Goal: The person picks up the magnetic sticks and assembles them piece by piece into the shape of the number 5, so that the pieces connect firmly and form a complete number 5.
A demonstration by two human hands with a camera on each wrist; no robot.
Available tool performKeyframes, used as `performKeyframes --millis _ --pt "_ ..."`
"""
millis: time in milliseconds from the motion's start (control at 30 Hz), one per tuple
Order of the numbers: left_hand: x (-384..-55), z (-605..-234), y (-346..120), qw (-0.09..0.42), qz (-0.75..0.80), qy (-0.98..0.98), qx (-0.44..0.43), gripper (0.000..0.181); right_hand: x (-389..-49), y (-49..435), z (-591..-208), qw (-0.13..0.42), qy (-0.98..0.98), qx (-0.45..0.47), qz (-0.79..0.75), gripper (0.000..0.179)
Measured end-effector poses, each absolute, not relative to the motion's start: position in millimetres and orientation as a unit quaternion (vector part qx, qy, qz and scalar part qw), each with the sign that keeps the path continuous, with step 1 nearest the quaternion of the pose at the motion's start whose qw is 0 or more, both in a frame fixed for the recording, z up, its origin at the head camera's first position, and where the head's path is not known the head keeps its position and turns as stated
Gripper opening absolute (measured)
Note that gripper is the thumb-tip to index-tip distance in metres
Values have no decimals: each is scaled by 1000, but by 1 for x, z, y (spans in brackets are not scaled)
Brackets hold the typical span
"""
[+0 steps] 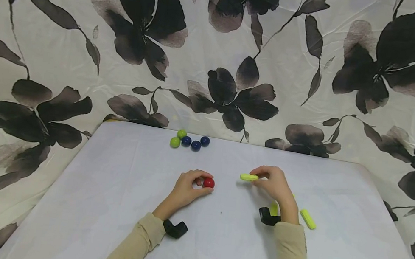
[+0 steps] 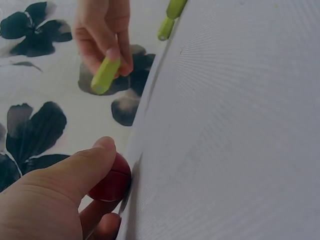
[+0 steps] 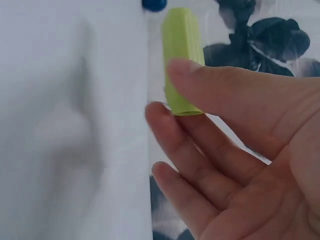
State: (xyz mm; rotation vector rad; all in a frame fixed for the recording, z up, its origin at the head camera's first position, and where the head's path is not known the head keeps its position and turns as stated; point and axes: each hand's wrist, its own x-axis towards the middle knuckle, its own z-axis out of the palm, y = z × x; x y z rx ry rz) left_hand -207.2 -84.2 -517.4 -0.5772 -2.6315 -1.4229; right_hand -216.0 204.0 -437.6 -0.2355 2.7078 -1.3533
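My left hand (image 1: 185, 187) pinches a red ball (image 1: 208, 183) between thumb and fingers, low at the white tabletop. In the left wrist view the red ball (image 2: 113, 181) shows a thin seam line and sits close against the table surface. Off to the right, my right hand (image 1: 273, 183) holds a yellow-green stick-shaped block (image 1: 248, 177) by one end, thumb on one side and fingers on the other. The right wrist view shows this block (image 3: 182, 60) with ridged, flat-sided faces, raised over the table, its shadow falling beside it.
Two green balls (image 1: 175, 142) and several dark blue balls (image 1: 195, 146) cluster near the table's back edge. Another yellow-green block (image 1: 308, 219) lies right of my right forearm. A further one (image 1: 274, 208) is partly hidden behind that wrist. Floral cloth (image 1: 239, 56) hangs behind the table.
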Motion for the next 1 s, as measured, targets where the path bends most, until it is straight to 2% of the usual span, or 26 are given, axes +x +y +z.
performKeyframes --millis 467,1000 --pt "-208 -517 -83 40 -454 -871 -183 37 -220 154 -457 29 804 -71 -590 28" --pt "-208 -517 -84 50 -457 -867 -191 36 -219 146 -485 76 762 -77 -639 25"
